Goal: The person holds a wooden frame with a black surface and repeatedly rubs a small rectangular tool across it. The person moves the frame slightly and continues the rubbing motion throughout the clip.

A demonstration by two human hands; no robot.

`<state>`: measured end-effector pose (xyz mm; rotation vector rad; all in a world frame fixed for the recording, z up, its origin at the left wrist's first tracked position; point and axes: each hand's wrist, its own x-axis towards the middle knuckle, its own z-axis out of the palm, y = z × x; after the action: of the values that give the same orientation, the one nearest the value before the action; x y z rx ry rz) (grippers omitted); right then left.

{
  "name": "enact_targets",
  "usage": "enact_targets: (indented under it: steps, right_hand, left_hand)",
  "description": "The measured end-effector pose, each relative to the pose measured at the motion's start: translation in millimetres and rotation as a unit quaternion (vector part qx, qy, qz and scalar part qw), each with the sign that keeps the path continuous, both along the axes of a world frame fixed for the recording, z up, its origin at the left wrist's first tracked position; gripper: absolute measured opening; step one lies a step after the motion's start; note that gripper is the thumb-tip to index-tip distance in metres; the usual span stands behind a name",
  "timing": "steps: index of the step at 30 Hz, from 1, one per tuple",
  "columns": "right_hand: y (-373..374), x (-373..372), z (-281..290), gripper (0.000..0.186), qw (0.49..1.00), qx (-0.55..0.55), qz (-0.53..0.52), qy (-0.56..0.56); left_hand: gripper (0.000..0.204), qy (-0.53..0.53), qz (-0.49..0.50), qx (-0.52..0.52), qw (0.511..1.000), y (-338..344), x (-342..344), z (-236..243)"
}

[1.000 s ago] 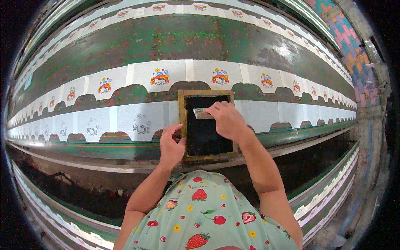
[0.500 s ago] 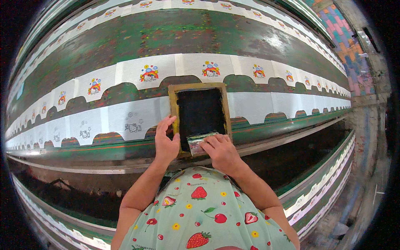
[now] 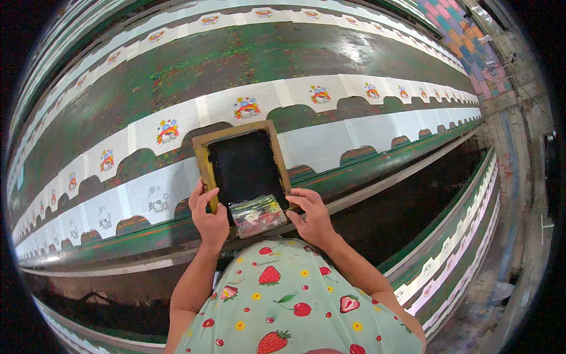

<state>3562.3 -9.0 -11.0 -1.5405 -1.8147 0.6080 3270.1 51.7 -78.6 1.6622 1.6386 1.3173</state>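
A wooden screen-printing frame [image 3: 202, 154] with black, ink-coated mesh [image 3: 244, 162] lies over the near row of white fabric pieces. Inside its near end rests a paint-smeared squeegee [image 3: 257, 216]. My left hand [image 3: 210, 219] is closed on the frame's left side, thumb toward the mesh. My right hand [image 3: 311, 216] grips the frame's right side near the lower corner, fingertips on the wood and thumb beside the squeegee. Black-outline prints [image 3: 158, 204] show on the pieces left of the frame; the near-row pieces [image 3: 318, 144] to its right look plain white.
A long green, paint-speckled table [image 3: 194, 71] carries the fabric rows. Beyond the near row runs another with coloured rainbow prints [image 3: 246, 108]. A rail [image 3: 377, 192] edges the table on my side. Another table with fabric [image 3: 454, 259] stands at the lower right.
My right hand has let go of the squeegee and moved to the frame's right side. The squeegee now lies flat in the frame. The view has turned, and the frame appears farther left and tilted.
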Motion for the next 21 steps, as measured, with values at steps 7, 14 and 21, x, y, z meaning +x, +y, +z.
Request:
enact_targets:
  steps: [7,14,21]
  right_hand:
    - [-4.6,98.3,-16.3,0.048,0.999,0.007,-0.022,0.041]
    - [-2.1,209.6,-19.4,0.046,0.999,0.023,-0.029,0.018]
    - [7.4,243.7,-5.5,0.046,0.991,0.096,0.079,-0.05]
  left_hand:
    - [0.042,-0.031,-0.016,0.024,0.999,7.4,108.5,8.3]
    - [0.041,-0.029,-0.01,0.031,0.999,12.6,220.5,-5.0]
    - [0.042,-0.102,-0.007,0.012,0.995,11.6,258.5,-5.1]
